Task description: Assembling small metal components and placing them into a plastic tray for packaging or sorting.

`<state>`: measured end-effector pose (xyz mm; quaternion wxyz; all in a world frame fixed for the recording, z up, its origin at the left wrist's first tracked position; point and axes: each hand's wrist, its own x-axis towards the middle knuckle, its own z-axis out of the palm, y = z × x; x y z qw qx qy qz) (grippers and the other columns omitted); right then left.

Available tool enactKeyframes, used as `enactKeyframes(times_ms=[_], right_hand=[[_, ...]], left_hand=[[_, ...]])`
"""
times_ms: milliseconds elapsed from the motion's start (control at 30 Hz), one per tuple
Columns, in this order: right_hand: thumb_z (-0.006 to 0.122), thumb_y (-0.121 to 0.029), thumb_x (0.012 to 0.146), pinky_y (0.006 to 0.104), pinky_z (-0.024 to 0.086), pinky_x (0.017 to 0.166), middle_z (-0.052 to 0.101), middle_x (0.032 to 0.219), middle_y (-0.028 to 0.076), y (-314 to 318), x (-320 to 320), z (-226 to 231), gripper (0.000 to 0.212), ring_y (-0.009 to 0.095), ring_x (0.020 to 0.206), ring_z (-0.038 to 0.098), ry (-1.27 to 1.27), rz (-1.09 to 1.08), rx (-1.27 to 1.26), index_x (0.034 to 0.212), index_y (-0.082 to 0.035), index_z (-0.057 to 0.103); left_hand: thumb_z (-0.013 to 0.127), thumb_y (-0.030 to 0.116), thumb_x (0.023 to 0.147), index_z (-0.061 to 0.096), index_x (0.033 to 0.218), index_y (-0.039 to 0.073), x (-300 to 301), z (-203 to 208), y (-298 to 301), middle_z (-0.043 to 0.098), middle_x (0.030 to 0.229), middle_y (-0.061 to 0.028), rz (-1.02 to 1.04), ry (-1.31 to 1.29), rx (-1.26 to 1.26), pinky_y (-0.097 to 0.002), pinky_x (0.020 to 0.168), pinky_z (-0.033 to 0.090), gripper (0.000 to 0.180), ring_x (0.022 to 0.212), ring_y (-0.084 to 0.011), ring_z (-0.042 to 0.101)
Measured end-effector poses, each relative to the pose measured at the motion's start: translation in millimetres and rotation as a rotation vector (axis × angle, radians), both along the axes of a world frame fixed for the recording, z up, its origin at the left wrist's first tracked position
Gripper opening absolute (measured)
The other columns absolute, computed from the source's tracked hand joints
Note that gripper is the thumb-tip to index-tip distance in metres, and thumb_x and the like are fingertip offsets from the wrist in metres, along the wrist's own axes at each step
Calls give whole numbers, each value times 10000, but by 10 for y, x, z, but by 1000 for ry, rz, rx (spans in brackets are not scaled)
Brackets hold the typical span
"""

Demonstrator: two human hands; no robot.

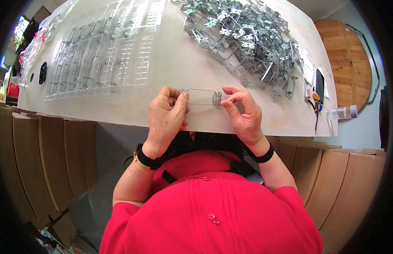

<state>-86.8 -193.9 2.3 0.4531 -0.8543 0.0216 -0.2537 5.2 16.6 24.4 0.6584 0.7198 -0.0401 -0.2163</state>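
Note:
Just above the table's front edge I hold a thin metal wire frame with small bracket plates at its ends point(200, 104). My left hand point(167, 111) is closed in a pinch on its left end, thumb against the curled fingers, which partly hide that bracket. At the other end, my right hand point(244, 111) has thumb and index finger apart, their tips right beside the right bracket. Whether they touch it is hard to tell. Beyond my right hand lies a large tangled heap of similar metal wire parts point(251, 42).
Clear plastic trays point(141, 63) with metal parts cover the table's left side, beside a black object point(43, 73). At the right edge are a dark phone-like object point(319, 84) and a clear bottle point(342, 112). Cardboard boxes point(48, 156) stand below the table on both sides.

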Motion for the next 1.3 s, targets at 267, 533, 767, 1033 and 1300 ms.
enactKeyframes(times_ms=[267, 533, 767, 1033, 1300], right_hand=[[829, -133, 931, 372, 525, 925, 783, 1155, 117, 7, 4, 22, 165, 283, 1054, 688, 41, 36, -41, 974, -81, 679], [835, -92, 906, 370, 531, 813, 793, 1011, 88, 3, -55, 85, 163, 249, 888, 687, 90, 225, 78, 947, -79, 678], [813, -53, 920, 361, 554, 819, 789, 992, 79, -7, -53, 68, 139, 257, 872, 703, 67, 306, 94, 1004, -71, 704], [825, -29, 894, 353, 558, 771, 765, 958, 84, -9, -3, -8, 179, 265, 858, 711, -144, 77, -51, 1043, -63, 731], [807, 6, 874, 385, 569, 780, 756, 985, 105, 25, 10, 61, 210, 288, 872, 716, -39, 73, -117, 1066, -76, 787]], left_hand=[[660, 140, 1065, 609, 1179, -53, -31, -14, -18, 666, 827, -55, 17, -74, 0, -233, 430, 494, 231, 545, -64, 603], [665, 97, 1049, 526, 1347, -71, -45, -31, -22, 691, 956, -76, 39, -70, -48, -227, 447, 514, 370, 605, -78, 632], [702, 129, 1032, 527, 1341, -71, -98, -119, -87, 705, 1029, -103, 55, -192, -51, -234, 463, 521, 407, 634, -87, 641], [740, 139, 995, 619, 1247, -46, -96, -139, -196, 699, 945, -80, 23, -587, 232, -281, 565, 472, 335, 643, -78, 582], [679, 22, 984, 687, 1193, 11, -98, -190, -181, 699, 929, -104, 16, -649, 241, -301, 590, 491, 210, 630, -106, 579]])
